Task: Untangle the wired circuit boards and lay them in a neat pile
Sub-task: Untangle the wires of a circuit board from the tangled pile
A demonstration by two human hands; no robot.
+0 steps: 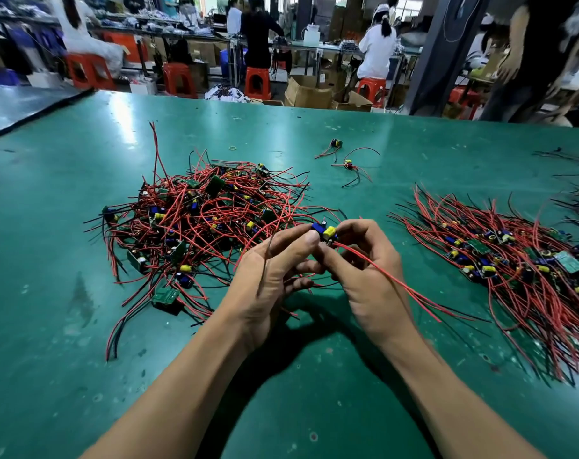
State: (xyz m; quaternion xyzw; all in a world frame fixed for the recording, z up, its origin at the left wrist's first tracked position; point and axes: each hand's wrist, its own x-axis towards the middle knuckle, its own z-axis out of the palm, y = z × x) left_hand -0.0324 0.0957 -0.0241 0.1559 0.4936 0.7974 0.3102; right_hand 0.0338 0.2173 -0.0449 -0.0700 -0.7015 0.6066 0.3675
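A tangled heap of small circuit boards (198,220) with red and black wires lies on the green table (82,326), left of centre. To the right lies an ordered pile of boards (513,260), wires running the same way. Above the table, between the two piles, my left hand (271,279) and my right hand (364,273) both pinch one small board (326,232) with a yellow and a blue part. Its red wires trail off to the right past my right wrist, and a dark wire hangs over my left hand.
Two stray wired boards (347,164) lie further back on the table, beside a small rubber band (232,148). More wires show at the right edge. Beyond the table's far edge are orange stools, cardboard boxes and people at benches.
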